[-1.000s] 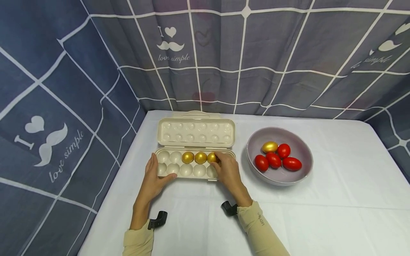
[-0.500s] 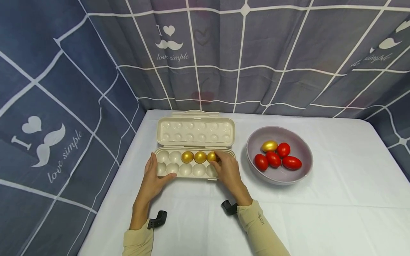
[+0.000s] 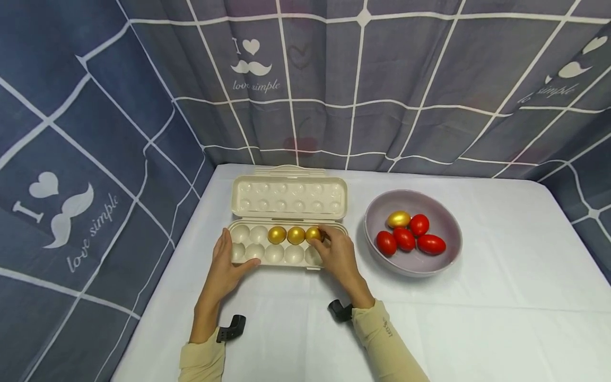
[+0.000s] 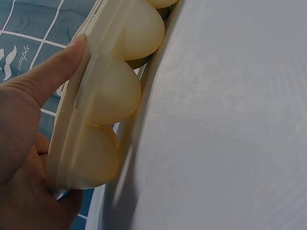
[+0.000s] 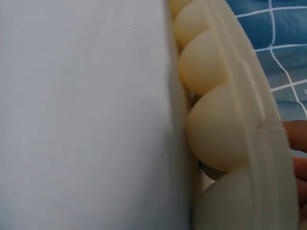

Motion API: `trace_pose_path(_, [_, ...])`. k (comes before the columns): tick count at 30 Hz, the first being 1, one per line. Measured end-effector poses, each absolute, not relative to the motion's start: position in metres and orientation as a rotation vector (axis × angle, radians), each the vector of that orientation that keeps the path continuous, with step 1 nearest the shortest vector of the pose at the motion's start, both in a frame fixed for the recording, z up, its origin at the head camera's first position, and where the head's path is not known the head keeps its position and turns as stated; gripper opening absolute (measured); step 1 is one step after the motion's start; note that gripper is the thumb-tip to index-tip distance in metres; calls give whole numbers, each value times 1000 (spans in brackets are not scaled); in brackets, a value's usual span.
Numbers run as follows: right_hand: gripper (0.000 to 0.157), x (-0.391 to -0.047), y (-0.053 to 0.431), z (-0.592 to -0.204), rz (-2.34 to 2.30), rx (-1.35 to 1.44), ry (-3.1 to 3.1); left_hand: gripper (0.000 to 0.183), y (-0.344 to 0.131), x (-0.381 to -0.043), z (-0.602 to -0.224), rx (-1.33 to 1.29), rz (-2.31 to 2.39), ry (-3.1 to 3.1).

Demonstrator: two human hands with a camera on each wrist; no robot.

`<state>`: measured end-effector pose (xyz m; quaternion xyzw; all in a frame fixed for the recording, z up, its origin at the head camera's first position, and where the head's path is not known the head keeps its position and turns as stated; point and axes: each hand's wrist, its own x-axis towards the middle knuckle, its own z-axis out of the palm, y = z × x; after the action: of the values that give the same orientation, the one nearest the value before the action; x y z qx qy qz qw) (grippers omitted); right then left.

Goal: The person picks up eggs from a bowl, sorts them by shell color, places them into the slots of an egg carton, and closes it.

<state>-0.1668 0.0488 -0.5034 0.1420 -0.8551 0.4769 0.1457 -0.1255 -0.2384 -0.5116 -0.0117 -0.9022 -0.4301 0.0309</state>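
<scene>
A cream plastic egg carton [image 3: 274,254] lies on the white table, its lid [image 3: 289,197] folded open at the back. My left hand [image 3: 226,270] grips its left end, thumb along the front rim; in the left wrist view the thumb [image 4: 55,69] presses on the rim of the carton [image 4: 115,91]. With thumb and fingers, my right hand [image 3: 338,254] pinches a gold egg [image 3: 312,233] in the back row. To its left, two gold eggs [image 3: 286,235] sit side by side in cups. The right wrist view shows the carton's rounded cups [image 5: 216,127], with my fingertips [image 5: 298,135] behind the rim.
A mauve bowl [image 3: 415,199] stands right of the carton. Inside it are a gold egg [image 3: 398,219] and several red eggs [image 3: 431,244]. A grey checked curtain [image 3: 324,127] hangs behind and to the left of the table [image 3: 515,265].
</scene>
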Motion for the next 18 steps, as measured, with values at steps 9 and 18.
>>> trace_pose_path(9, [38,-167,56,-492,1651,376,-2366,121,-237,-127,-510,-45,-1333,-2776])
trace_pose_path(18, [38,-172,94,-466,1792,281,-2208,121,-238,-126,-513,-53,-1324,-2767])
